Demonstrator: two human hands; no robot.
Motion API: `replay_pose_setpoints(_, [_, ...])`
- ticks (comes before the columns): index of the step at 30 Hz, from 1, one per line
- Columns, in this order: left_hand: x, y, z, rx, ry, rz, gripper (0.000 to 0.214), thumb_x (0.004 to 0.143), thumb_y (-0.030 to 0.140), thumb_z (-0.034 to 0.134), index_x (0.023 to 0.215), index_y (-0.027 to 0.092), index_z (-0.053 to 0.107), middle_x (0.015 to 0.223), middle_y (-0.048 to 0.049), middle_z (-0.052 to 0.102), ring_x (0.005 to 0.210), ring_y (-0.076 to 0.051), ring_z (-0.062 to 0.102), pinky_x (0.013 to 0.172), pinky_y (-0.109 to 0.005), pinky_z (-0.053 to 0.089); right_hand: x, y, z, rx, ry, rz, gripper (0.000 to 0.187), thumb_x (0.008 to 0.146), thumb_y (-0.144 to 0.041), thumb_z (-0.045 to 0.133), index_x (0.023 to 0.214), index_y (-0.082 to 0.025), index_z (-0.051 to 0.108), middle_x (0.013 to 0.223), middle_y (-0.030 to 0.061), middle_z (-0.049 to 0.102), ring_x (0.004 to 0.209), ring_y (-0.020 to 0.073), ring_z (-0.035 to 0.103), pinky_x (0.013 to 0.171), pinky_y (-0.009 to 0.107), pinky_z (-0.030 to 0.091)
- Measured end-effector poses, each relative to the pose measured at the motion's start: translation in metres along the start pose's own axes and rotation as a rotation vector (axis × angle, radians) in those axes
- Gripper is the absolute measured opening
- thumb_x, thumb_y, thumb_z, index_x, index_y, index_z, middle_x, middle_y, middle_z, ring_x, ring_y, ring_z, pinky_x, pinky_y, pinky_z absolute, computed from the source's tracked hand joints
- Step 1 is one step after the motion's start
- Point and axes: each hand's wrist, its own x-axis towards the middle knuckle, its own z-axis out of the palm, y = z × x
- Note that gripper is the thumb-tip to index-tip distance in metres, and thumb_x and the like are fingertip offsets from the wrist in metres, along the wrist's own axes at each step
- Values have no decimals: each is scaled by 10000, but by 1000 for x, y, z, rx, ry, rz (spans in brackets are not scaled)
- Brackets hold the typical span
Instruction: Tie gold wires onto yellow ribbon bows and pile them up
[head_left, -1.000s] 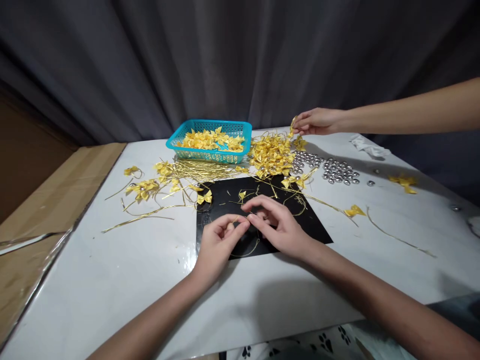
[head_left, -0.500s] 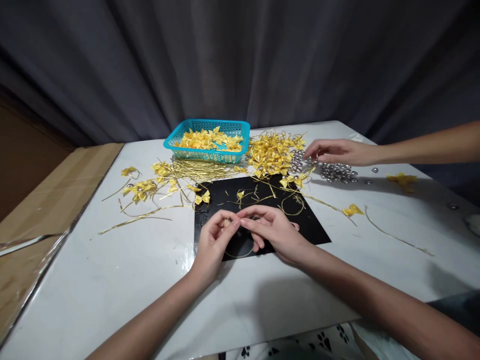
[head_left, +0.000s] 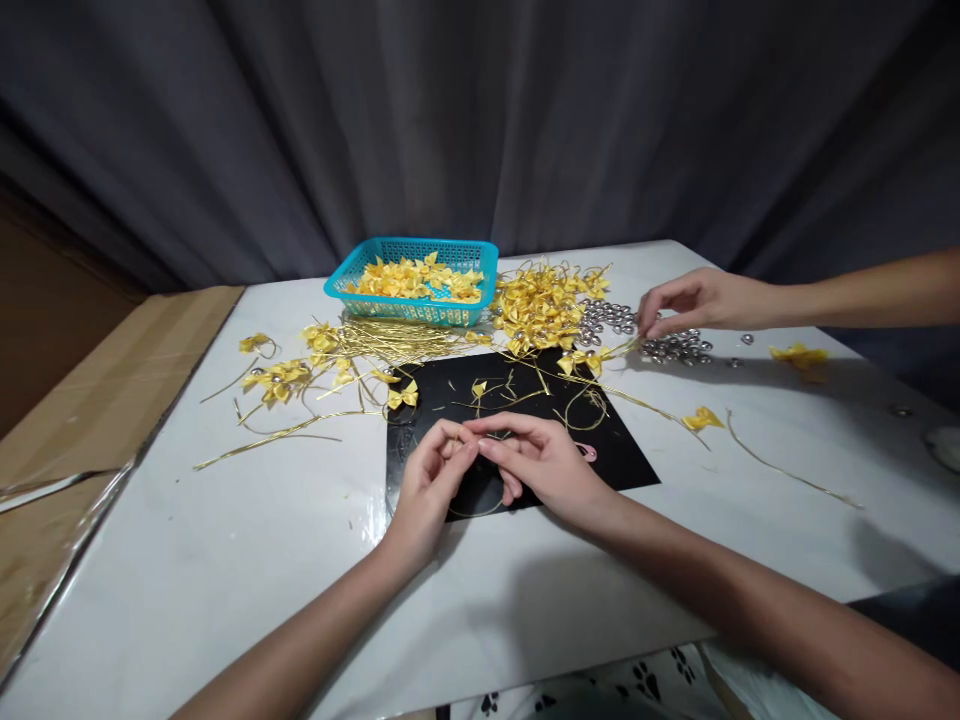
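Observation:
My left hand (head_left: 429,478) and my right hand (head_left: 551,462) meet at the fingertips over a black mat (head_left: 622,455). Both are closed in a pinch on a thin gold cord (head_left: 476,514), whose loop curves below the fingers. What sits right between the fingertips is mostly hidden. Just beyond my hands, a small yellow ribbon piece (head_left: 478,389) and cord scraps lie on the mat. A yellow ribbon bow (head_left: 403,396) rests at its left edge. A pink-rimmed object (head_left: 588,453) shows partly beside my right hand.
A blue basket (head_left: 337,287) holds yellow ribbon bows, with gold cords (head_left: 405,342) bundled before it. Finished-looking bows with cords (head_left: 540,305) are heaped beside silver beads (head_left: 679,347). From the right, another person's hand (head_left: 697,300) pinches a cord above the beads. Cardboard (head_left: 150,350) lies left.
The other person's hand has moved right from the bead pile's left part and now pinches a gold cord. My own hands stay almost still, fingertips together.

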Motion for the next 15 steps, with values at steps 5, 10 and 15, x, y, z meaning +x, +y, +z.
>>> replay_pose_setpoints(5, [-1, -1, -1, 21, -5, 1, 249, 765, 374, 649, 685, 173, 526, 507, 69, 465, 436, -55, 367, 457, -182, 304, -1, 0, 1, -4, 66, -30, 229, 735, -321, 668, 851, -127, 632, 397, -74, 480, 360, 47, 460, 390, 160, 419])
replay_pose_setpoints(10, [-2, 0, 0, 9, -9, 6, 264, 753, 392, 659, 689, 177, 522, 483, 83, 421, 409, -50, 292, 432, -183, 263, 0, 3, 2, 54, 35, -16, 253, 732, -341, 667, 861, -140, 582, 408, -85, 475, 344, 44, 454, 363, 144, 401])
replay_pose_setpoints(15, [-2, 2, 3, -8, -8, 8, 269, 744, 396, 670, 686, 173, 531, 471, 89, 348, 416, -52, 245, 412, -183, 209, -1, 5, 4, -8, 26, -72, 291, 794, -304, 608, 1043, -154, 611, 569, -50, 545, 384, 24, 467, 400, 148, 434])
